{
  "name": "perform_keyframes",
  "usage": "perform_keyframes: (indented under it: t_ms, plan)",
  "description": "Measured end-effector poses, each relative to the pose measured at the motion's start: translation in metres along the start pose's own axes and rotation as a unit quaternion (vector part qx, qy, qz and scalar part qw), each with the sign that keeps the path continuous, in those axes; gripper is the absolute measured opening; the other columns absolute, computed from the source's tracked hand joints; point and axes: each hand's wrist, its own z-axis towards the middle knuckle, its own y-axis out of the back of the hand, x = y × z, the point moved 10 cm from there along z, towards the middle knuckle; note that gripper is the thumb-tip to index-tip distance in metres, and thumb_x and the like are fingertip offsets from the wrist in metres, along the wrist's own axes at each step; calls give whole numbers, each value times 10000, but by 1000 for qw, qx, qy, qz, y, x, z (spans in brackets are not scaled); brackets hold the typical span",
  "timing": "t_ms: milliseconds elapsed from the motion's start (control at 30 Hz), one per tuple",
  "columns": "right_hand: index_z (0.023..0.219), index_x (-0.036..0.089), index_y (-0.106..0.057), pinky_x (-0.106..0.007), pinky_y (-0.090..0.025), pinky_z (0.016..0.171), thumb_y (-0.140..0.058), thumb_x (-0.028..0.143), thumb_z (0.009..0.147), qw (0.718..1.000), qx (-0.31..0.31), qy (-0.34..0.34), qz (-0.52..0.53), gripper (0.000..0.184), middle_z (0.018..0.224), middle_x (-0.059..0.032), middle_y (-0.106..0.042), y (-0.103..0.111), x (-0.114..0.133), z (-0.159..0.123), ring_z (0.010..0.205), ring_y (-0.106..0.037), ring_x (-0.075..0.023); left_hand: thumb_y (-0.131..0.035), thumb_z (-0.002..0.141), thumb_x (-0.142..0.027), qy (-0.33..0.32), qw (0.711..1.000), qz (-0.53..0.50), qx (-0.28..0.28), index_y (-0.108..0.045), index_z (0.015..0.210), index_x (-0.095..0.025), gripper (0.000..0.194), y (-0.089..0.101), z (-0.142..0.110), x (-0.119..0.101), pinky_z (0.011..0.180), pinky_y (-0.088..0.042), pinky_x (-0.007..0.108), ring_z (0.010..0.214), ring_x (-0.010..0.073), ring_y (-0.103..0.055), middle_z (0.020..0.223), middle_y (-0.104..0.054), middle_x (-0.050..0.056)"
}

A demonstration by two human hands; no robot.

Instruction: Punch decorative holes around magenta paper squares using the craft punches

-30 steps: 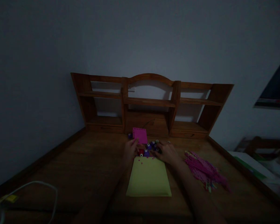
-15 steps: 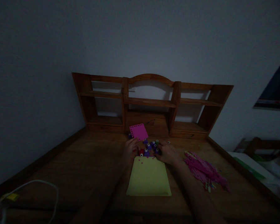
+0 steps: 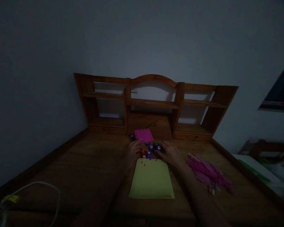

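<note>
The left hand (image 3: 133, 149) has a narrow grip on the near edge of the pink card (image 3: 145, 135), beyond the yellow paper (image 3: 151, 181) on the counter (image 3: 90, 164). The right hand (image 3: 171, 153) curls beside a purple punch (image 3: 158, 148); whether its grip holds anything, I cannot tell. Best support the card by 1 edge, lightly, without bending its 2 hole-lined sides.
</note>
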Motion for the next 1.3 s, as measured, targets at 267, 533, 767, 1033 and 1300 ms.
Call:
perform_keyframes:
  t_ms: [267,533,767,1033,1300]
  plan:
    - [1164,213,-579,-306,-439,760,-563,404,908,999,14,-33,4,320,1019,-107,-692,-8,-9,-2,899,-650,-241,-698,672,-410,-34,998,-24,-46,-619,798,-147,302,17,10,1,477,-409,233,459,96,-495,651,-612,13]
    - [1192,215,-570,-337,-458,850,-568,352,893,999,11,-29,7,329,1137,-106,-630,-16,-12,0,1013,-612,-242,-784,605,-387,-35,989,90,-108,-697,728,-117,309,35,6,5,472,-407,225,463,96,-504,621,-633,29]
    - [1064,211,-620,-343,-477,846,-610,340,843,975,-94,-75,189,256,1063,-84,-609,-14,-23,2,984,-593,-225,-741,657,-524,-22,994,66,-89,-699,815,-93,461,27,5,-3,470,-439,245,437,111,-535,696,-691,83]
    - [953,227,-567,-245,-434,461,-862,375,539,762,-69,-248,595,530,810,24,-645,-60,-50,-1,491,-540,-111,-705,661,-611,-20,996,65,-56,-655,738,-102,517,11,3,-6,445,-422,248,412,127,-540,650,-683,95]
    - [960,204,-625,-282,-541,697,-835,292,634,615,33,-233,752,398,866,-17,-676,-61,7,-7,716,-665,-152,-690,707,-563,-54,994,91,-18,-670,754,-106,460,-2,-3,-8,435,-380,242,441,126,-536,697,-696,100]
